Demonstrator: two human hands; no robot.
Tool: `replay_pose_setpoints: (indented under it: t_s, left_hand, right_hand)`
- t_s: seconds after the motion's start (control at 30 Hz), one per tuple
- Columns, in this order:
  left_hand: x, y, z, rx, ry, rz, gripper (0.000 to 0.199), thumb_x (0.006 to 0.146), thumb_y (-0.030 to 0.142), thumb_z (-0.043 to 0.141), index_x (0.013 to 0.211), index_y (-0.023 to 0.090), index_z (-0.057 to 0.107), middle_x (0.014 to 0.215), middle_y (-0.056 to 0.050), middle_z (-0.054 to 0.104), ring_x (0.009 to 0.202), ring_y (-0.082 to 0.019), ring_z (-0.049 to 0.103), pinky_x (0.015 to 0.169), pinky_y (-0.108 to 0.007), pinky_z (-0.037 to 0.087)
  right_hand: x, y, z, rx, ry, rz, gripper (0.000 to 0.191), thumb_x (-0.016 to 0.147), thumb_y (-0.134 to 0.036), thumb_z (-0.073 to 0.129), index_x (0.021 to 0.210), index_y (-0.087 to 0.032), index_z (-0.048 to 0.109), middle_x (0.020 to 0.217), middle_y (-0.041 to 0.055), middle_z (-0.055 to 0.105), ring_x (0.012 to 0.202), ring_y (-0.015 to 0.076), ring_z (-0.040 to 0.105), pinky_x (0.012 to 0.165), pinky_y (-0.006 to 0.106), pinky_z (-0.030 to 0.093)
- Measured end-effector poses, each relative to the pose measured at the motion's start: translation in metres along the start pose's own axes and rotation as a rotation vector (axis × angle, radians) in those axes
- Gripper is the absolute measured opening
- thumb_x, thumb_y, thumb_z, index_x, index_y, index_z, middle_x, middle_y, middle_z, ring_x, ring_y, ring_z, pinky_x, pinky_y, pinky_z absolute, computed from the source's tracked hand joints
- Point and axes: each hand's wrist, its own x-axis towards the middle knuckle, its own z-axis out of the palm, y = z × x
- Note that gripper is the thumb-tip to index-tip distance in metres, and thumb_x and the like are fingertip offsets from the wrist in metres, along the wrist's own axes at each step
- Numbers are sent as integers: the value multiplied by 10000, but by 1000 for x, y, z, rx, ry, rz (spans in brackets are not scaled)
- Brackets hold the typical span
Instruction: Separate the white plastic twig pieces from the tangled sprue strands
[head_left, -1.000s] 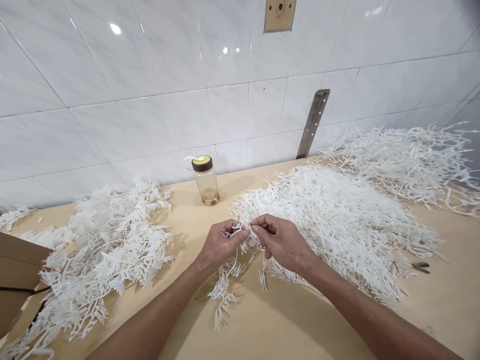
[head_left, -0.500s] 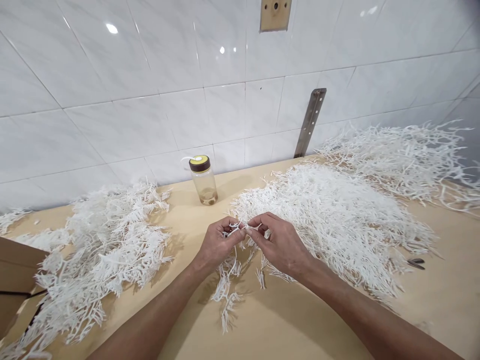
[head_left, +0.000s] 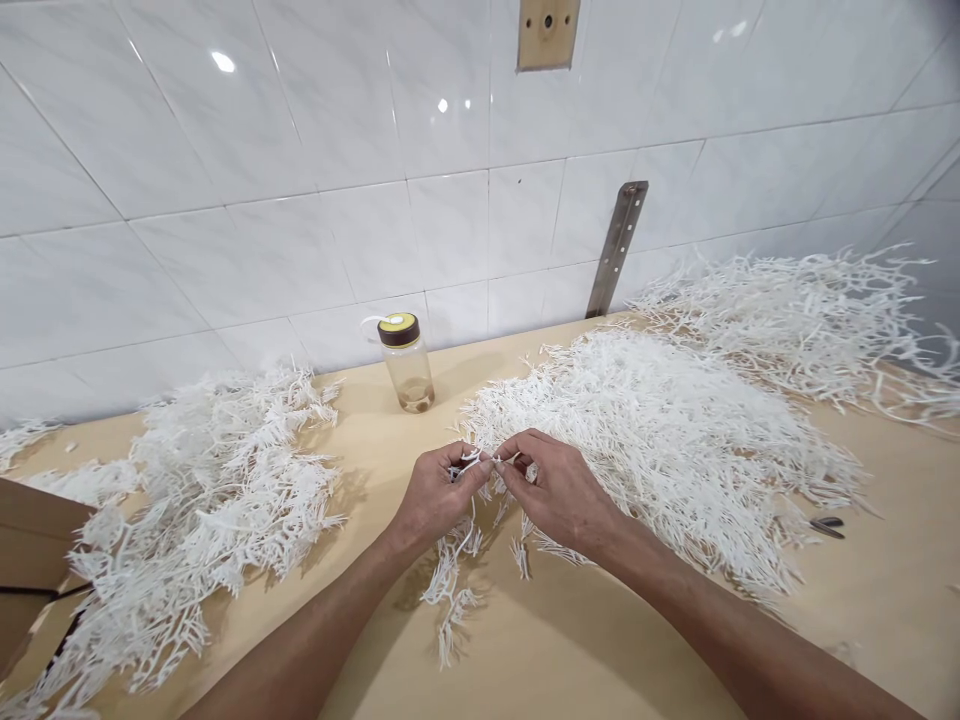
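My left hand (head_left: 441, 490) pinches a thin white branching strand (head_left: 448, 575) that looks like plastic. Its feathery end hangs down from the fingers to the table. My right hand (head_left: 551, 485) meets it fingertip to fingertip, pinching a small white piece of the same stuff; the exact join is hidden between the fingers. Just right of my right hand spreads a large heap of short white sprigs (head_left: 660, 440). To the left lies a pile of longer, tangled white branched strands (head_left: 217, 510).
A clear bottle with a yellow and dark lid (head_left: 406, 365) stands near the wall. Longer white strands (head_left: 795, 310) lie at the back right. A metal strip (head_left: 617, 250) leans on the tiles. Small dark scissors-like blades (head_left: 828, 526) lie right of the heap; a cardboard box (head_left: 37, 560) sits at left.
Both hands stay nearly in place, still pinching at the same spot, with small finger shifts. The view has tilted very slightly.
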Motion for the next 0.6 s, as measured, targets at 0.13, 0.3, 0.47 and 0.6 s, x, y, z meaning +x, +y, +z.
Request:
replay_pose_setpoints:
  t_s: [0.13, 0.3, 0.47, 0.6]
  left_hand:
    - [-2, 2, 1, 79, 10, 6, 286, 832, 402, 629, 691, 155, 605, 626, 21, 530, 608, -117, 451, 596, -244, 365]
    - [-4, 3, 3, 260, 57, 66, 286, 848, 364, 587, 647, 168, 537, 602, 30, 484, 592, -112, 417, 565, -246, 319]
    - [-2, 2, 1, 203, -3, 50, 267, 858, 378, 574, 696, 166, 552, 635, 24, 497, 621, -120, 439, 593, -246, 336]
    - [0, -2, -2, 116, -59, 8, 295, 853, 407, 583, 690, 166, 531, 630, 30, 461, 620, -116, 417, 602, -244, 339]
  right_hand:
    - [-1, 0, 1, -17, 39, -91, 143, 867, -107, 512, 914, -188, 621, 948, 54, 631, 676, 124, 592, 547, 242, 463]
    - [-2, 0, 3, -103, 27, -147, 152, 879, -91, 480, 940, -176, 590, 966, 59, 620, 678, 129, 568, 616, 280, 470]
    - [0, -1, 2, -75, -27, 30, 111, 851, -112, 520, 790, -192, 569, 747, 5, 603, 636, 139, 536, 546, 259, 400]
    - [0, -3, -3, -13, -73, 92, 123, 886, -159, 508, 814, -197, 601, 718, -2, 609, 644, 143, 542, 564, 262, 401]
